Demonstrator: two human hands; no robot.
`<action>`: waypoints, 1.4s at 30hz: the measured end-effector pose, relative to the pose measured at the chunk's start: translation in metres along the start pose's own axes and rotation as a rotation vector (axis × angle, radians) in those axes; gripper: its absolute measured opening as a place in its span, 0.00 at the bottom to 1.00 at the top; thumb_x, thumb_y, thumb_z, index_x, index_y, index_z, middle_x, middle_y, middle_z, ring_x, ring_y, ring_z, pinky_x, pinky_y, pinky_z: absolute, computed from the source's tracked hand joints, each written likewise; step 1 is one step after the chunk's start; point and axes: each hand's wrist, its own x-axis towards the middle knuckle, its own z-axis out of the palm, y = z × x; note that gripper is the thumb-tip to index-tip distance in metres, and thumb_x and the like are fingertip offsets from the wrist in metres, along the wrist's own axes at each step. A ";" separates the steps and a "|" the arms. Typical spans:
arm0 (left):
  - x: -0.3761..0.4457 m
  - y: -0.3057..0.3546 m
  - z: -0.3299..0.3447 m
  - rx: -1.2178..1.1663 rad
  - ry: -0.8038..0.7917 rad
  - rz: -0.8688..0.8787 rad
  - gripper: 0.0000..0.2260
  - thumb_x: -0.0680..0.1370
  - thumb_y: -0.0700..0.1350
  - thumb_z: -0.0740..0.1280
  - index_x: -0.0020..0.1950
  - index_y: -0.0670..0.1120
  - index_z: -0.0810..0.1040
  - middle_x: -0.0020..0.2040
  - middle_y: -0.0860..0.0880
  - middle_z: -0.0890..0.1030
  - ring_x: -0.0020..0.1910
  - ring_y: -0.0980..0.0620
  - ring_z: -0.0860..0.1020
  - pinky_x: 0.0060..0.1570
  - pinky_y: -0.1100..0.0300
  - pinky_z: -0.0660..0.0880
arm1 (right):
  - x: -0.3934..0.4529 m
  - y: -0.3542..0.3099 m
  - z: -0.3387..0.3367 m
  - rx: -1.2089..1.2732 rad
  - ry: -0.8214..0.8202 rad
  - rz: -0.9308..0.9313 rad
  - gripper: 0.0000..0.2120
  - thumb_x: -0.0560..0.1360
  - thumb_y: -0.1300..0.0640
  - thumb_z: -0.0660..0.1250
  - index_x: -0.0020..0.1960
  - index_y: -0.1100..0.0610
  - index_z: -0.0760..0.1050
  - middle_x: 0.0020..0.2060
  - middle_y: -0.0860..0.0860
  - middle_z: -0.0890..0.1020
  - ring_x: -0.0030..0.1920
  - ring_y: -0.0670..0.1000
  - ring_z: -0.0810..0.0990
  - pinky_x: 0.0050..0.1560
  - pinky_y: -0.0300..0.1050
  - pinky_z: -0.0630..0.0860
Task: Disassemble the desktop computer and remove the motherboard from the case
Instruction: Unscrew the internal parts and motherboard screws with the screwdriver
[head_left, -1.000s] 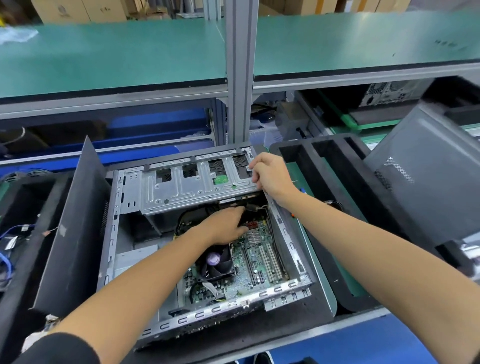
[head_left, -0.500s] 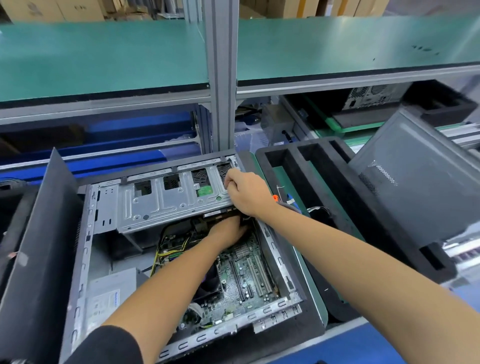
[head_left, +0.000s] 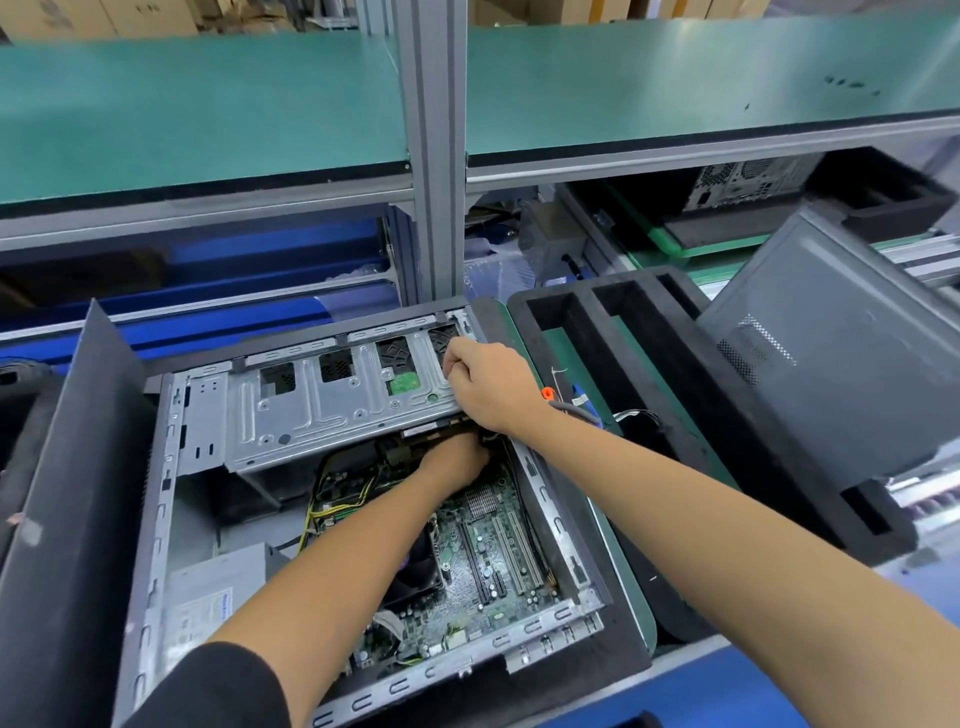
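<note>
An open grey computer case lies on its side in front of me. Inside it the green motherboard shows its slots, a heatsink and a black fan. A silver drive cage spans the case's far end. My right hand grips the cage's right end with curled fingers. My left hand reaches under the cage's near edge, and its fingers are hidden there. A power supply sits at the case's near left.
A dark side panel leans at the left. A black foam tray lies to the right, with a grey cable and orange piece beside my wrist. Another grey panel leans at the far right. A green shelf runs overhead.
My left hand has pushed further under the drive cage, off the fan area. My right hand stays on the cage's right end. The camera has moved closer and shifted.
</note>
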 end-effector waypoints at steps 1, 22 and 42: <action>-0.001 0.001 0.000 -0.003 0.011 -0.008 0.12 0.82 0.42 0.56 0.60 0.38 0.74 0.58 0.36 0.78 0.55 0.39 0.76 0.42 0.56 0.66 | 0.000 0.000 0.000 0.004 -0.001 0.001 0.08 0.75 0.61 0.57 0.44 0.54 0.73 0.32 0.47 0.75 0.34 0.53 0.71 0.34 0.44 0.60; -0.006 0.009 0.013 0.137 0.158 0.065 0.05 0.77 0.41 0.60 0.50 0.41 0.73 0.49 0.39 0.80 0.47 0.38 0.78 0.37 0.54 0.67 | 0.003 0.005 0.003 -0.019 0.001 -0.019 0.06 0.75 0.60 0.58 0.44 0.55 0.73 0.35 0.51 0.80 0.36 0.56 0.75 0.34 0.45 0.68; -0.014 0.016 0.010 0.017 0.173 0.045 0.09 0.80 0.46 0.58 0.40 0.45 0.68 0.45 0.39 0.79 0.45 0.37 0.77 0.34 0.55 0.64 | 0.002 0.005 0.003 -0.019 0.023 -0.048 0.05 0.75 0.61 0.59 0.44 0.56 0.73 0.34 0.53 0.80 0.33 0.56 0.73 0.32 0.45 0.67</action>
